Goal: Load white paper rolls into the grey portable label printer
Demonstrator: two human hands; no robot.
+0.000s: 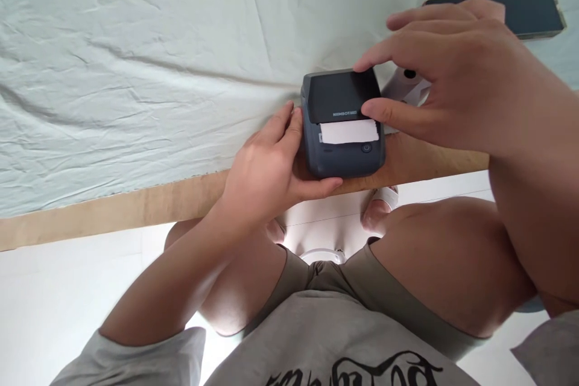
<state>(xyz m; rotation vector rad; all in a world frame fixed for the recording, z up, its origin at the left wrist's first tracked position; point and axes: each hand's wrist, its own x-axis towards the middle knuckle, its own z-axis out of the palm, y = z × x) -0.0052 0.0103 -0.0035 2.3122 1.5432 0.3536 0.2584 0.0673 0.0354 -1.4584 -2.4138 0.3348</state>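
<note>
Head view: small dark label printer point(342, 123) sat at the near edge of the table point(136, 205), on the pale cloth point(136, 72). White label point(349, 131) poking from its slot, long axis left to right. Left hand point(266, 169) clasped the printer's left side and near corner. Right hand point(452, 72) hovered above, open, thumb tip on the label's right end, forefinger on the lid's far edge. Phone point(520, 9) lay far right, well apart. Open cloth to the left.
</note>
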